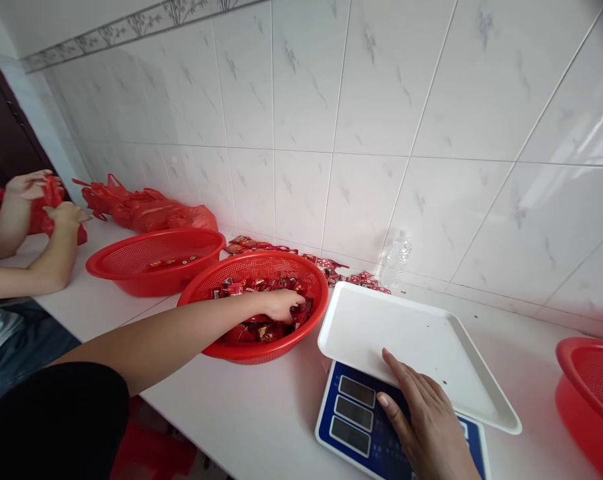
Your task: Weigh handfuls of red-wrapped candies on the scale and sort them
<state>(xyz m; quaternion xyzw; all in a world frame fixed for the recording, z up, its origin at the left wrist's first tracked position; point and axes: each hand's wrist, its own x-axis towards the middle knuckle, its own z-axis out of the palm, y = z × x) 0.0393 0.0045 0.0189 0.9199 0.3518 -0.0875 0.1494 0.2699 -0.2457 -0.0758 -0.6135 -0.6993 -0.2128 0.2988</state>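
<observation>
My left hand [283,305] reaches into a red mesh basket [251,353] of small red-wrapped packets [269,332]. Its fingers bend down among the packets at the basket's right side, and the fingertips are hidden, so what they hold cannot be made out. Over a blue and white digital scale [351,415] rests my right hand [421,407], fingers spread and nothing in them. Its fingertips lie at the near edge of the white tray [396,327], which sits on the scale and carries only a few tiny specks.
Another red basket [161,283] with a few packets stands left, before red plastic bags [151,212]. Packets [261,247] and a clear bottle [396,259] line the tiled wall. At far left a person's hands [46,197] hold a red bag. A red basket [581,400] stands right.
</observation>
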